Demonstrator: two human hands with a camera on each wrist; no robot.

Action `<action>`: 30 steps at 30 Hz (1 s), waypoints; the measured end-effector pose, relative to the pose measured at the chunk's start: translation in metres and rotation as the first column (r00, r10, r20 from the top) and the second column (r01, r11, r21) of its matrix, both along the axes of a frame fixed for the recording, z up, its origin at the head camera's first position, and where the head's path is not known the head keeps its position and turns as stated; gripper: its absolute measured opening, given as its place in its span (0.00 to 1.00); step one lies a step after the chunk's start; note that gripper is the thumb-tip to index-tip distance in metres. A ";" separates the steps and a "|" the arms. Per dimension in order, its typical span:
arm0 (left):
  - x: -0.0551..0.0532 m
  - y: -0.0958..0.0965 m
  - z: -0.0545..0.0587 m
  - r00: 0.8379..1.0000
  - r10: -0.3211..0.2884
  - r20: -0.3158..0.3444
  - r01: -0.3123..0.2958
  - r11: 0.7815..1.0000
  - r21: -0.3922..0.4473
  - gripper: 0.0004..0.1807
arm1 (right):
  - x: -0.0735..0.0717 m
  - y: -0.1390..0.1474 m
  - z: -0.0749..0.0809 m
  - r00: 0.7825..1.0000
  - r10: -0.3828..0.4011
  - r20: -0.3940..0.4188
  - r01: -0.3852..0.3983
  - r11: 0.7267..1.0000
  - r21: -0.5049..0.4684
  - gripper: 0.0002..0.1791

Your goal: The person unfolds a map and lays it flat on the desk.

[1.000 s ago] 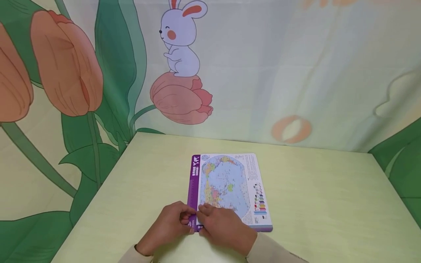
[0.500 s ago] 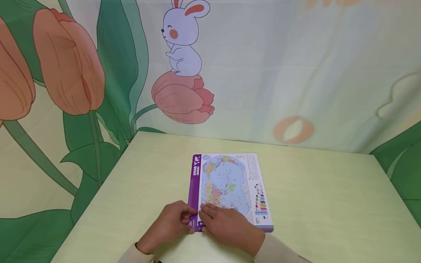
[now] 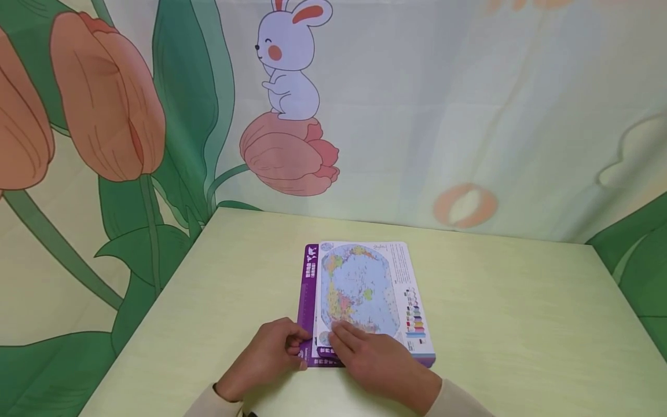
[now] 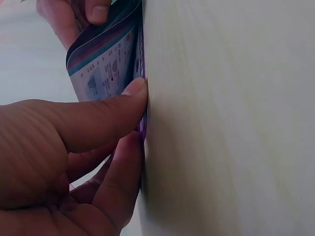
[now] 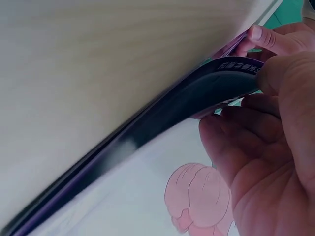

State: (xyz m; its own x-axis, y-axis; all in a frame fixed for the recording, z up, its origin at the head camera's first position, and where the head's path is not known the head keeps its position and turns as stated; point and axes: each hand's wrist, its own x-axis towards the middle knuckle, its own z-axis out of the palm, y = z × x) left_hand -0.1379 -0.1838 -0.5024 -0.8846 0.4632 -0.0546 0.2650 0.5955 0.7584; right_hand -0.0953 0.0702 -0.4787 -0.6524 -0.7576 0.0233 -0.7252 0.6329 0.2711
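Observation:
A printed world map (image 3: 359, 284) lies on top of a purple-edged map (image 3: 307, 307) in the head view. My right hand (image 3: 377, 368) pinches the top map's near edge. The right wrist view shows that lifted map edge (image 5: 202, 93) bowed between thumb and fingers. At the lower map's near left corner, my left hand (image 3: 278, 350) pinches with thumb and index finger. From the left wrist, the raised corner of the top map (image 4: 101, 71) stands apart from the layer that the left hand (image 4: 74, 132) grips.
The pale yellow-green table (image 3: 500, 313) extends on both sides of the maps. Behind it hangs a cloth backdrop (image 3: 385, 116) printed with tulips and a rabbit.
My right hand has moved right, bringing the top map's near left corner up and away from the purple border below. The left hand has stayed at its corner.

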 end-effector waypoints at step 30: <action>-0.001 0.007 0.007 1.000 0.000 0.011 0.001 0.994 -0.112 0.22 | 0.019 0.121 0.003 0.980 -0.159 0.119 0.190 0.923 -0.334 0.28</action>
State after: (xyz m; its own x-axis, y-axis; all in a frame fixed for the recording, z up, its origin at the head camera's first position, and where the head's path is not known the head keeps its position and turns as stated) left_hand -0.1387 -0.1767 -0.4958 -0.8833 0.4542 -0.1162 0.2572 0.6767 0.6899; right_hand -0.0760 0.1909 -0.4760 -0.7849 -0.5872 0.1977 -0.6056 0.7946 -0.0442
